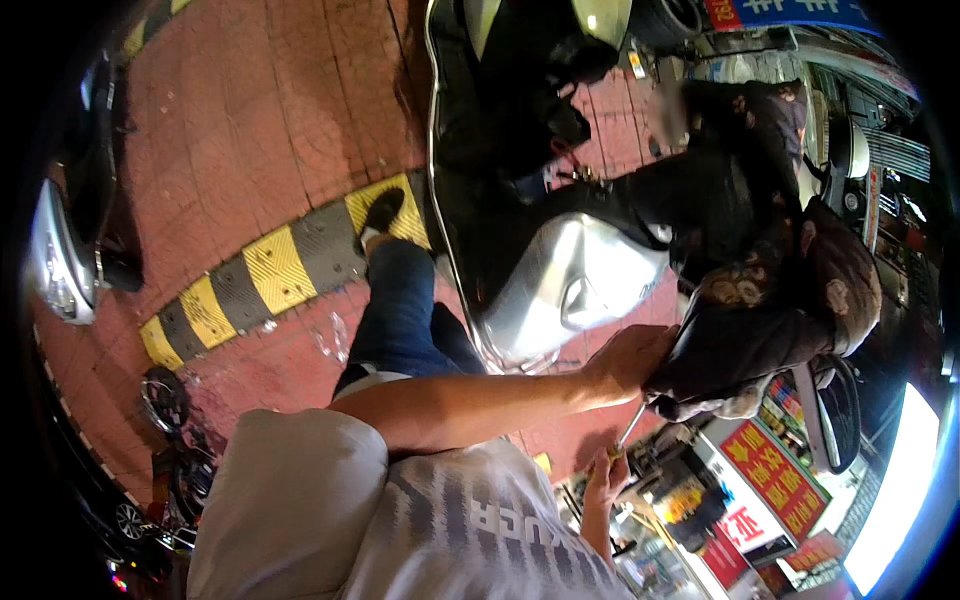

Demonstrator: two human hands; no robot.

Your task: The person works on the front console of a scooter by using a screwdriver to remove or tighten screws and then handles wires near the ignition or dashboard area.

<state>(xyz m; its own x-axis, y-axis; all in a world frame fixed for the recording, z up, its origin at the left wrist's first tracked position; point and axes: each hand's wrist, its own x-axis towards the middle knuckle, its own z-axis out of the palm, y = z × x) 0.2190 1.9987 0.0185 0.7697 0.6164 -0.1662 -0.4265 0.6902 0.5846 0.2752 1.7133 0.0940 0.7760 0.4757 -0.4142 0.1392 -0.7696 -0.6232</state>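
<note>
From my seat the view is badly tilted, and much of the scooter (560, 280) is lost in shadow; only its silver side panel shows clearly, with dark bodywork and a patterned cover on the handlebar end beside it. My left hand (628, 362) presses against that covered end, curled around its edge, though I cannot tell what lies under the fingers. My right hand (604, 470) is lower, closed around a thin metal tool (630, 428) whose tip disappears under the cover. The scooter stands on red brick paving (270, 110) just beside a yellow and black speed bump (280, 265).
</note>
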